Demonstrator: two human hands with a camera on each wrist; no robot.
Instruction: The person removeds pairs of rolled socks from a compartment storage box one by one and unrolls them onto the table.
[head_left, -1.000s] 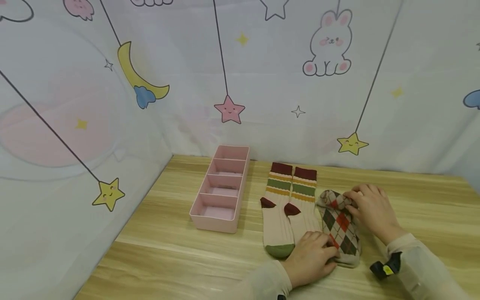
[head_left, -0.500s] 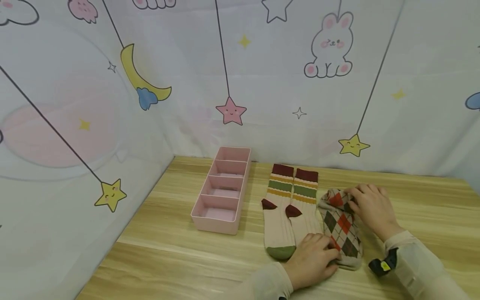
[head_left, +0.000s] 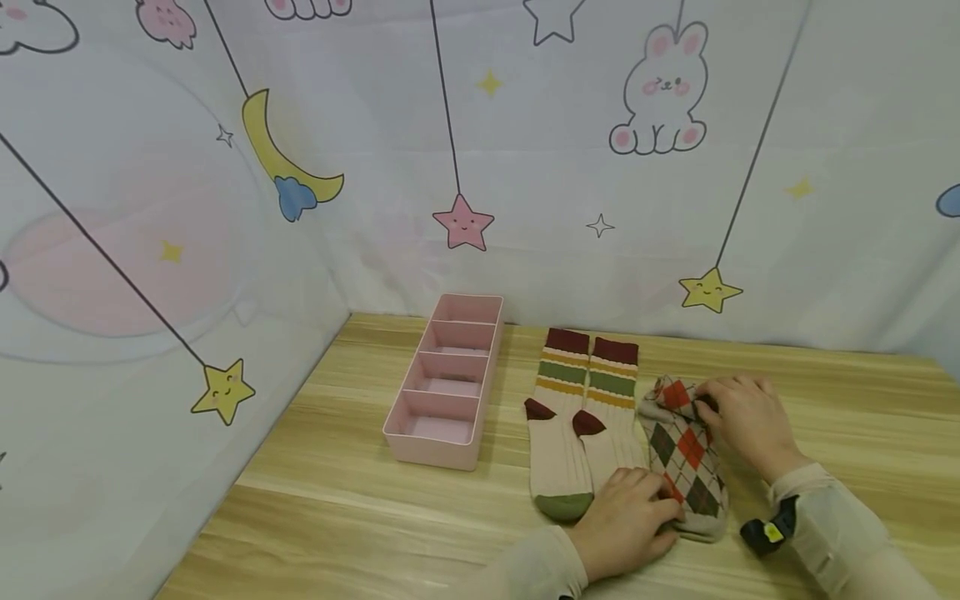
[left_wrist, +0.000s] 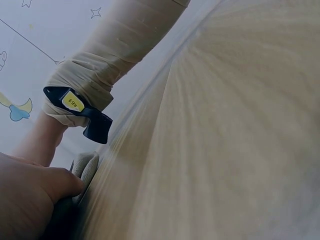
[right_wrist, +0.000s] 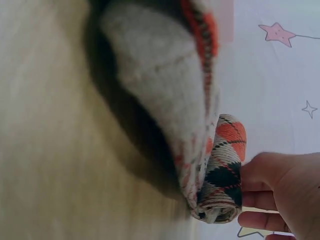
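An argyle sock [head_left: 687, 446] in beige, red and dark green lies lengthwise on the table, its far end folded over in a roll. My right hand [head_left: 750, 425] holds that roll by its right side. In the right wrist view, the right hand [right_wrist: 285, 190] has thumb and fingers at the rolled end [right_wrist: 227, 170], and the sock's nearer part rises off the table. My left hand [head_left: 622, 521] rests on the sock's near left edge with relaxed fingers. In the left wrist view, the left hand's thumb [left_wrist: 62, 182] touches the sock's edge [left_wrist: 86, 167]; its fingers are hidden.
Two cream socks [head_left: 558, 450] with striped cuffs lie left of the argyle sock, partly under my left hand. Farther left stands a pink divided box [head_left: 435, 454] with several compartments. A printed white curtain [head_left: 555, 150] hangs behind the wooden table [head_left: 330, 483].
The folded far end of the argyle sock has turned over slightly, showing a red diamond on top. My right hand shifted a little with it; my left hand stayed in place.
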